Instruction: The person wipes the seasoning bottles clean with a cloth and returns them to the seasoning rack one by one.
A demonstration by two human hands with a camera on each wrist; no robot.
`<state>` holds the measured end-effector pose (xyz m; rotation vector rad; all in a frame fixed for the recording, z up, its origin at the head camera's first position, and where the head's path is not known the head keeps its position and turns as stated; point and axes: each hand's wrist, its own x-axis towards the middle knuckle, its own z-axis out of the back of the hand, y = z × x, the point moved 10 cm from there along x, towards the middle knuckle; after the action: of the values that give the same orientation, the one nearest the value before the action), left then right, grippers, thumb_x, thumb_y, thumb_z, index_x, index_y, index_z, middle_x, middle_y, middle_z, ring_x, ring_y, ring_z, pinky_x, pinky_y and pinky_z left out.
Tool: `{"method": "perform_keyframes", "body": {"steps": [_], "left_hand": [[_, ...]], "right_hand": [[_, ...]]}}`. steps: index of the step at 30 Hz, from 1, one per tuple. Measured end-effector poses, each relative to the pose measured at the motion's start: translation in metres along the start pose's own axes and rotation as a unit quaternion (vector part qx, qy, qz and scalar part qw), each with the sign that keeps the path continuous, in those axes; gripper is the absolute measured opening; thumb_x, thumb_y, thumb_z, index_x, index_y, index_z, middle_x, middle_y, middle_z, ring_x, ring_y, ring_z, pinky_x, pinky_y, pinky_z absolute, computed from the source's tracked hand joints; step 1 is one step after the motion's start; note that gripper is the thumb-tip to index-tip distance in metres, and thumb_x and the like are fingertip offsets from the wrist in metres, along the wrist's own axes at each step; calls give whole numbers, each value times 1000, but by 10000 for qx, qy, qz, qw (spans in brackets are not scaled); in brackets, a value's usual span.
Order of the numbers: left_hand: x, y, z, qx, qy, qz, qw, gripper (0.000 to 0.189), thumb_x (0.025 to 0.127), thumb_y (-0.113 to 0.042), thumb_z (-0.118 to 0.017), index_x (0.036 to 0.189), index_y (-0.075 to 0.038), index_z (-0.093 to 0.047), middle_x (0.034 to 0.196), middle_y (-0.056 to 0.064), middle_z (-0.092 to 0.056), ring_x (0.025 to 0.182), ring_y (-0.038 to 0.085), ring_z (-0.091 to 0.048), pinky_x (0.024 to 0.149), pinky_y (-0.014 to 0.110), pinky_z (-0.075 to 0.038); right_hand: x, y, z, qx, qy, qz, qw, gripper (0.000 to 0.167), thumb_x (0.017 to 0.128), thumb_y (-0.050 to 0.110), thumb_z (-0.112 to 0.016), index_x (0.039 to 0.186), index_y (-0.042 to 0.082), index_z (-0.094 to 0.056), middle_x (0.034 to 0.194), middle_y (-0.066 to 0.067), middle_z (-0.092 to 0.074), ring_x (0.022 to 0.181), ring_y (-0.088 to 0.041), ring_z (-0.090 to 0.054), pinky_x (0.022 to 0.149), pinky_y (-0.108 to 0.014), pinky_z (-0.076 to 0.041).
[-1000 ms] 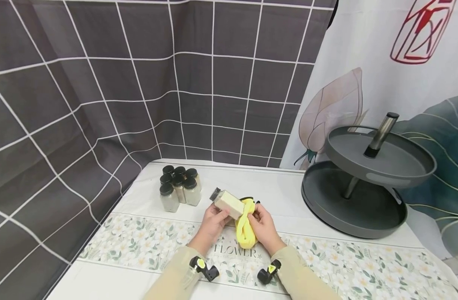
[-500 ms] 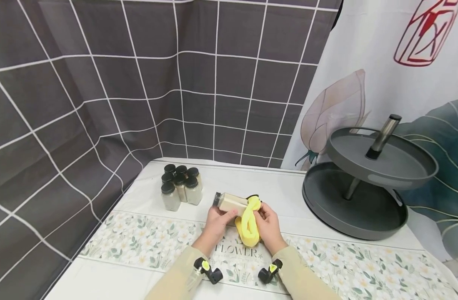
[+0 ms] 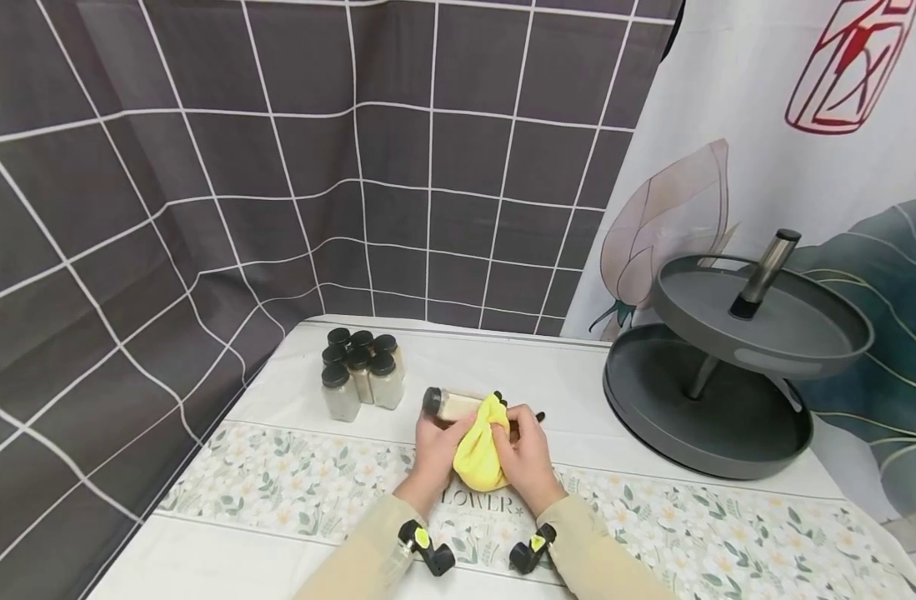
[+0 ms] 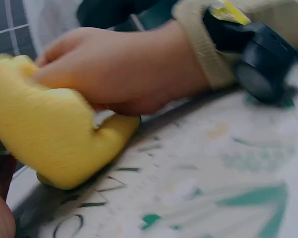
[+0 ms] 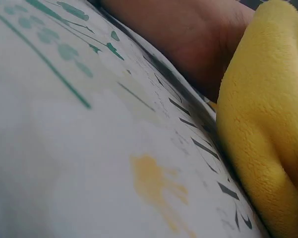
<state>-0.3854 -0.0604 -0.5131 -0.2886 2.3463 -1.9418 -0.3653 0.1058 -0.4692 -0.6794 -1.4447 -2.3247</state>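
Note:
My left hand (image 3: 431, 450) grips a clear jar (image 3: 458, 406) of pale contents, lying nearly level with its black lid to the left. A yellow cloth (image 3: 482, 458) with a dark reverse side is bunched against the jar, covering its lower part. My right hand (image 3: 528, 458) pinches this cloth, thumb on top, at the jar's bottom end. In the left wrist view the right hand (image 4: 119, 69) grips the cloth (image 4: 59, 134). The cloth (image 5: 263, 119) hangs close to the tabletop in the right wrist view, with the left wrist behind it.
Several black-lidded jars (image 3: 358, 371) stand grouped at the back left of the table. On the right stands a dark grey two-tier round tray (image 3: 708, 425) with a metal post. A grid-patterned curtain (image 3: 382, 217) hangs behind. A floral strip (image 3: 292, 475) runs across the tabletop.
The jar has swung from a slant to nearly level. The yellow cloth has gone from a hanging loop to a bunch over the jar's lower part, as the right hand shifts slightly left.

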Motion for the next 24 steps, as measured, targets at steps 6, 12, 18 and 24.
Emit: {"method": "perform_keyframes", "body": {"steps": [6, 12, 18, 24], "left_hand": [[1, -7, -4, 560, 311, -347, 9973, 61, 82, -13, -82, 135, -3, -52, 122, 14, -65, 115, 27, -63, 105, 41, -51], [6, -1, -6, 86, 1037, 12, 9946, 67, 84, -15, -79, 140, 0, -46, 129, 16, -60, 119, 25, -59, 109, 37, -47], [1, 2, -18, -788, 1998, 445, 9757, 67, 88, -3, -66, 146, 7, -34, 131, 16, -58, 117, 21, -61, 103, 32, -52], [-3, -1, -23, -1726, 2068, 594, 9612, 68, 89, 2, -62, 148, 8, -29, 120, 2, -61, 107, 13, -64, 94, 26, -54]], "right_hand": [[2, 1, 13, 427, -653, -38, 9969, 10, 93, -3, -64, 99, 0, -57, 95, -9, -59, 83, -9, -58, 70, -19, -53], [6, -30, -1, 2711, -61, -1476, 9512, 7, 100, 0, -56, 105, -5, -56, 101, -11, -61, 91, -12, -63, 79, -21, -57], [4, -42, -16, 3869, 759, -2699, 8785, 13, 105, 11, -51, 95, 9, -60, 93, -1, -65, 84, -10, -64, 77, -23, -58], [-6, -5, -27, 4552, 2272, -3002, 8068, 23, 106, 38, -49, 102, 23, -65, 99, 6, -72, 90, -7, -68, 86, -25, -57]]}}
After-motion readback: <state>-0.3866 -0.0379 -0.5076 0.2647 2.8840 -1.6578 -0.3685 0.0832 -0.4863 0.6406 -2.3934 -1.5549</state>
